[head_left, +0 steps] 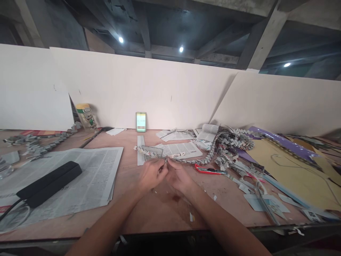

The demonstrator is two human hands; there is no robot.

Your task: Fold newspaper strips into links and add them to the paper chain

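Newspaper [108,177] lies under a black case [50,185] on the table [162,217]. Next, the left hand [153,174] and right hand [179,175] meet, fingertips pinching what seems a small paper piece [166,161]; a folded-paper chain [210,155] extends rightward behind a red cutter [210,170]. Fitting or folding seems in hand; the next move likely calls for gentle, aligned pressure.

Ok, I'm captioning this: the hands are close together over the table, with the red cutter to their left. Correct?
Not quite: the head view shows the red cutter to the right of both the left hand and right hand. They are indeed close together over the table.
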